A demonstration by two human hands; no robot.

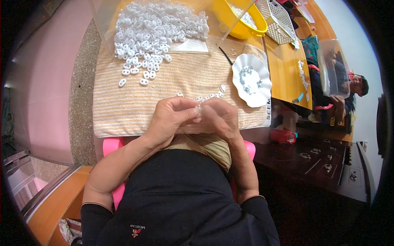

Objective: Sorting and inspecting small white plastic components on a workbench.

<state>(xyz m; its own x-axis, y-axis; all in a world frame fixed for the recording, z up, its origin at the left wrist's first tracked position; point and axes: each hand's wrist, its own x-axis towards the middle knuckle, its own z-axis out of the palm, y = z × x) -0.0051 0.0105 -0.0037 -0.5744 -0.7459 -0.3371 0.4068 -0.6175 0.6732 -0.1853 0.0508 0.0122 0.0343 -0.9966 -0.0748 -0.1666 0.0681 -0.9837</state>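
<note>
Grip: we pinch one small white plastic piece (pixel 198 108) between the fingertips of our left hand (pixel 172 119) and right hand (pixel 219 118), both clenched on it, close to the body where we judge fine work is easiest to see.
Just beyond the grip: a short row of white pieces (pixel 211 96) lies on the striped cloth (pixel 123 106), within a finger's reach.
Farther out, left of the grip: the big heap of white pieces (pixel 152 28), the supply.
Right of the grip: a scalloped white dish (pixel 262 88) holding small metal bits.
Beyond that: a yellow bowl (pixel 230 18).
Tabletop (pixel 287 65): the cloth likely keeps pieces from sliding.
</note>
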